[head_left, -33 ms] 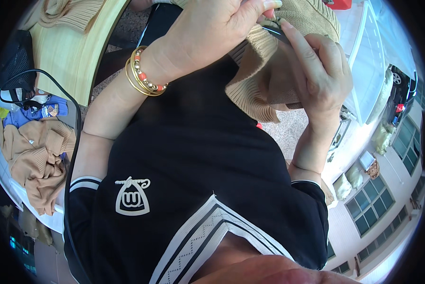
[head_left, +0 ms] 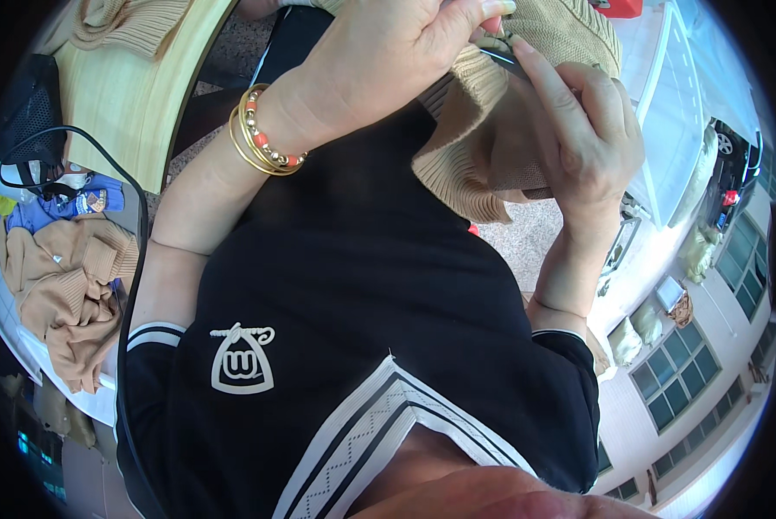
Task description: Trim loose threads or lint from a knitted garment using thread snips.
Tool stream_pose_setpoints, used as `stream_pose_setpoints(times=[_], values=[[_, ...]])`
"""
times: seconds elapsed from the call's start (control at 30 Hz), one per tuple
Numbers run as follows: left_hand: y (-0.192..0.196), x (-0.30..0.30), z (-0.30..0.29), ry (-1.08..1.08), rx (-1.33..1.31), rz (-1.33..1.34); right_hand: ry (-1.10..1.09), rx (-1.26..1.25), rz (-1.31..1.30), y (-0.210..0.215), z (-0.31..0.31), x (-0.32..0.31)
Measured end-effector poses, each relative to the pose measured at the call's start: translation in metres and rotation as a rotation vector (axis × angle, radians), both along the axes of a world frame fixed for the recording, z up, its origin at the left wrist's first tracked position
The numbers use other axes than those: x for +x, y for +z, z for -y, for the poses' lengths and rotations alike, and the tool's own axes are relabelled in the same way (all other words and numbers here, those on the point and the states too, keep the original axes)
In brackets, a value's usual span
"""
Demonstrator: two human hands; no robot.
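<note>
Both hands were raised close in front of the camera, working a tan ribbed knit (head_left: 483,147) held up near the top of the view. The left hand (head_left: 388,60) was closed over the knit's upper edge, fingers curled down across the fabric, with gold bangles and a beaded bracelet (head_left: 262,138) on its wrist. The right hand (head_left: 578,138) gripped the knit from the other side, its index finger stretched up along the cloth beside a thin dark tool (head_left: 502,57), whose kind was too hidden to tell; which hand held that tool could not be told. The knit hung folded between the two hands, its ribbed hem drooping over a black shirt (head_left: 362,294) with a white emblem and striped trim. At far left, more tan knitwear (head_left: 59,285) lay piled on a table (head_left: 3,285), with a blue cloth (head_left: 51,208) and a black cable (head_left: 51,134) just above it. A pale wooden board (head_left: 133,95) stood at upper left, another tan piece draped over its top.
</note>
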State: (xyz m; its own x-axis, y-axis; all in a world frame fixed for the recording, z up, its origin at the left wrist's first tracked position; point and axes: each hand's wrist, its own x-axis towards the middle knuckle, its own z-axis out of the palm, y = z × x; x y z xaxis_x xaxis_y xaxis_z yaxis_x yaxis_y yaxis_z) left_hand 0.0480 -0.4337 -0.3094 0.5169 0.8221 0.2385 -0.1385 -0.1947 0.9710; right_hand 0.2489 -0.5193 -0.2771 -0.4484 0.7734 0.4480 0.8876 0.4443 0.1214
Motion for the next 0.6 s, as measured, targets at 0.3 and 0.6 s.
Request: stream_pose_setpoints(times=[0.3,0.6], values=[[-0.017,-0.003,-0.001,-0.076,-0.295,-0.036,-0.134,-0.078,-0.282,0.001,0.012,0.018],[-0.120,-0.032,0.002,-0.429,-0.506,-0.266,-0.657,-0.393,-0.989,-0.012,0.045,0.081]])
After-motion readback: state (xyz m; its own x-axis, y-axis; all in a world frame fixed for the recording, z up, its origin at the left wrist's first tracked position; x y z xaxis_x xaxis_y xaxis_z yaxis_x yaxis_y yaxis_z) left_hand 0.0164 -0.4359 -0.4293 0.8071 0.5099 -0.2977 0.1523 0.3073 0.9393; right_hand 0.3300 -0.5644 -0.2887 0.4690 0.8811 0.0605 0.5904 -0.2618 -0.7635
